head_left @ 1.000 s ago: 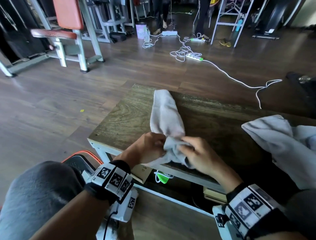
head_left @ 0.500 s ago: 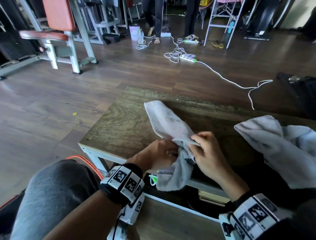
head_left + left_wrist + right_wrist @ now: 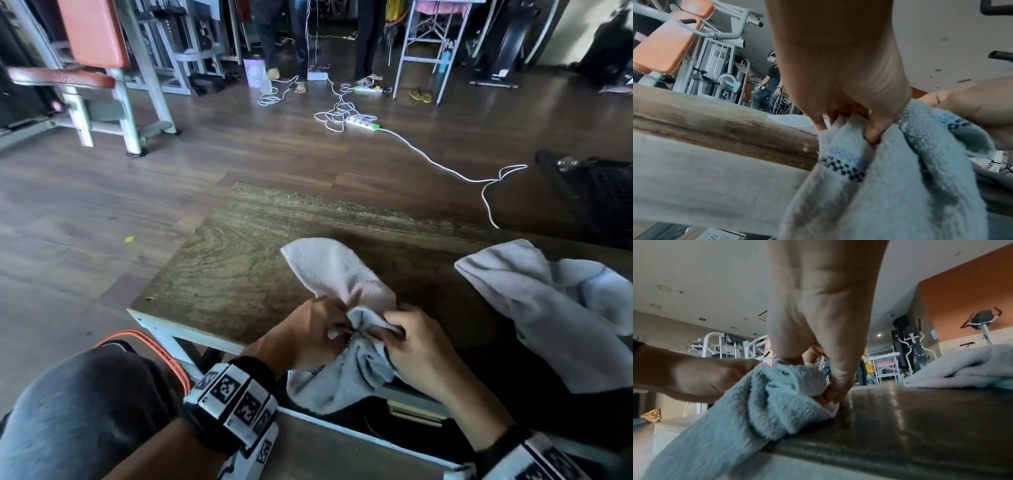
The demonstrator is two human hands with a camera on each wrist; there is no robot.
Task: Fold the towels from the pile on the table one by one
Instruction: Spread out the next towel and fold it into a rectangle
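Both hands work at the near edge of the bench [image 3: 219,260]. The left hand [image 3: 308,337] pinches bunched folds of the towel [image 3: 337,274] between thumb and fingers [image 3: 872,134]; the right hand [image 3: 423,349] is likewise clenched on a gathered hem of the same towel, so each grip is grasping cloth and neither is released. Position of the towel: far end lies flat on the bench top, near end hangs over the bench edge below the hands, with its dark checked border stripe [image 3: 842,167] showing on the hanging part. Risks, as judgement: the hanging part may drag the rest off the bench if either pinch slackens; the cloth is crumpled between the hands, so the corners may not be the ones held, which would give a skewed fold; several layers seem caught in the left pinch, which could trap a twist in the fold. The pile of towels [image 3: 555,308] sits just to the right, apart from the hands; a wide spread could catch it. Count: hands 2; towel in work 1; pile 1, number of towels in it cannot be told; bench 1; folded towels visible 0.
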